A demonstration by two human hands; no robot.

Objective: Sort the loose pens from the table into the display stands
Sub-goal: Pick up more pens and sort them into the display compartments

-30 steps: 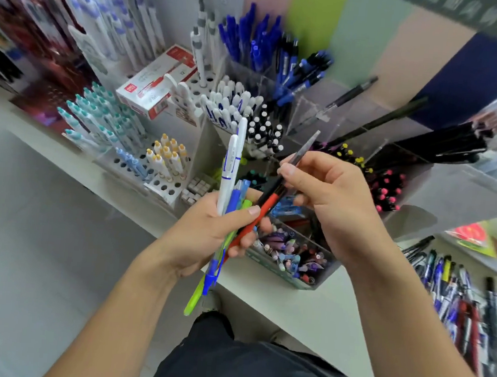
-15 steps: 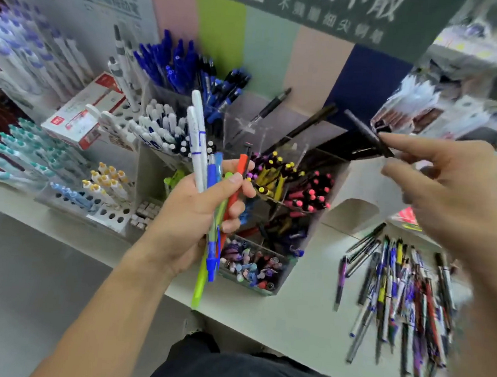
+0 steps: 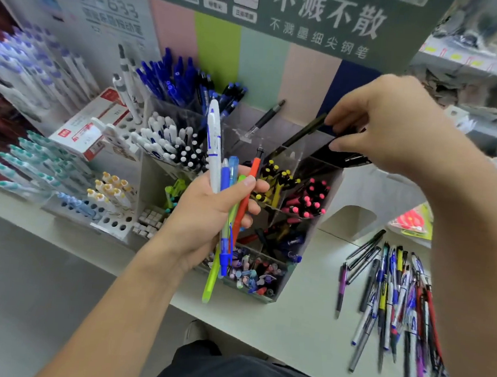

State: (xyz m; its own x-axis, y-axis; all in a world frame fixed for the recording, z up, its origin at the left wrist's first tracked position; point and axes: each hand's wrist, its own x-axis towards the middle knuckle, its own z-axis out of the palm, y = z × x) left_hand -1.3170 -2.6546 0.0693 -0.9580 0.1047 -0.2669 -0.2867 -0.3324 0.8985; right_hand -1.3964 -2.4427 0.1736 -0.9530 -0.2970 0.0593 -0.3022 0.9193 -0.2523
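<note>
My left hand (image 3: 209,212) grips a bundle of pens (image 3: 226,186): white, blue, light blue, green and orange-red ones, held upright before the clear display stand (image 3: 306,231). My right hand (image 3: 395,125) is over the stand's upper right compartment of black pens (image 3: 347,159) and pinches a black pen (image 3: 343,133), mostly hidden by the fingers. A dark pen (image 3: 302,133) leans in the stand beside the fingertips. Several loose pens (image 3: 396,298) lie in a pile on the white table (image 3: 290,325) at the right.
Blue pens (image 3: 172,78), white pens (image 3: 167,140), yellow-topped pens (image 3: 274,178) and pink-topped pens (image 3: 309,199) fill the stand. A perforated rack of teal and yellow-capped pens (image 3: 63,179) and a red-white box (image 3: 91,125) stand left. Shelves rise at the far right.
My right hand has carried the black pen leftward and down into the upper right compartment of the stand. The left hand still holds its bundle, and the view has shifted slightly.
</note>
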